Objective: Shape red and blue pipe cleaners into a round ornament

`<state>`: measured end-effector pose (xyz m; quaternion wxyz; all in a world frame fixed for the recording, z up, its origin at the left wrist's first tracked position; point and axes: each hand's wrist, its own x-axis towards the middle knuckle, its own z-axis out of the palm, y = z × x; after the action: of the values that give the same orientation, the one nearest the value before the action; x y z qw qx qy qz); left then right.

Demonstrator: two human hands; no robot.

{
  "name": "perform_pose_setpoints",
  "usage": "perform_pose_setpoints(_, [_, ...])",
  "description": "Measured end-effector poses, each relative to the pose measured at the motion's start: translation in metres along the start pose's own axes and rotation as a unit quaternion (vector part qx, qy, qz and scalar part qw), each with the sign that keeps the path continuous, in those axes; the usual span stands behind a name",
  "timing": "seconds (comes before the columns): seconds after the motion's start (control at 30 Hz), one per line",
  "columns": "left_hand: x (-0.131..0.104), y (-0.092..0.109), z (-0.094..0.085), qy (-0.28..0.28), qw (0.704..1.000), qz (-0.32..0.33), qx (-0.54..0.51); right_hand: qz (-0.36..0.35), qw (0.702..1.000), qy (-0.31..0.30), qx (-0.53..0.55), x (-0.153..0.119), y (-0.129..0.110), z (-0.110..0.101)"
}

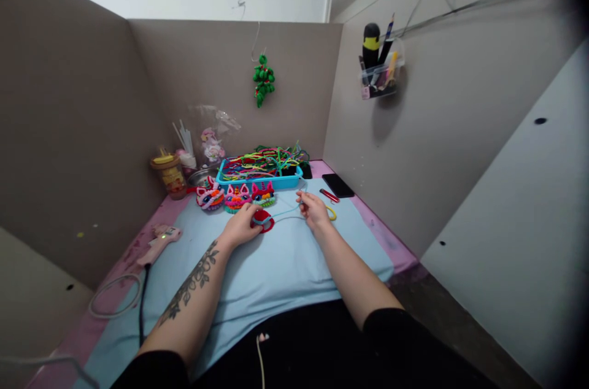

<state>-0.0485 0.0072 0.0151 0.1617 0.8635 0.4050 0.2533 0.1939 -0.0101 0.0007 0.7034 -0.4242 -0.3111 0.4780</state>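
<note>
My left hand grips the edge of a small round red piece with a light blue strand across it. From that piece the light blue strand runs right to my right hand, whose fingers are pinched on it. Beyond my left hand, several colourful animal-face pieces with ears stand in a row. Just past my right hand lie the yellow handles of a tool, partly hidden by that hand.
A blue tray of coloured strands stands at the back. A pink glue gun lies left, near a cup. A red cutter and black phone lie right. Panels enclose three sides.
</note>
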Motion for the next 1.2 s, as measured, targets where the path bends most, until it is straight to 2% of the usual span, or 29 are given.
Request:
perform_pose_setpoints(0.07, [0.001,-0.005,0.0,-0.002,1.0,0.018,-0.002,-0.031,0.998,-0.008,-0.054,-0.001,0.001,0.001])
perform_pose_setpoints(0.13, [0.002,-0.009,-0.001,0.021,0.999,0.023,0.006,-0.064,0.99,-0.017,-0.127,-0.004,0.002,0.002])
perform_pose_setpoints(0.23, [0.002,-0.007,0.0,0.061,0.997,-0.01,0.038,-0.092,0.96,-0.039,-0.263,-0.009,0.003,0.003])
perform_pose_setpoints(0.37, [-0.001,0.0,0.004,0.024,0.992,-0.084,0.095,-0.095,0.904,-0.083,-0.408,-0.015,0.005,0.005])
perform_pose_setpoints(0.53, [-0.002,0.001,0.005,0.0,0.986,-0.117,0.115,-0.084,0.866,-0.097,-0.483,-0.017,0.007,0.007])
perform_pose_setpoints(0.77, [-0.001,0.0,0.005,0.005,0.986,-0.117,0.119,-0.115,0.704,-0.069,-0.697,-0.023,0.006,0.016])
perform_pose_setpoints(0.87, [-0.001,-0.002,0.007,0.009,0.988,-0.111,0.106,-0.116,0.65,-0.06,-0.749,-0.025,0.009,0.024])
perform_pose_setpoints(0.93, [0.0,-0.005,0.008,0.008,0.989,-0.107,0.099,-0.121,0.627,-0.066,-0.767,-0.027,0.012,0.029])
perform_pose_setpoints(1.0, [0.0,-0.007,0.01,0.008,0.99,-0.103,0.094,-0.129,0.62,-0.076,-0.77,-0.028,0.016,0.034])
perform_pose_setpoints(1.07, [0.0,-0.009,0.01,0.012,0.992,-0.095,0.085,-0.133,0.626,-0.088,-0.764,-0.029,0.018,0.036])
perform_pose_setpoints(1.2, [0.002,-0.01,0.011,0.016,0.994,-0.091,0.057,-0.127,0.661,-0.116,-0.73,-0.027,0.018,0.033])
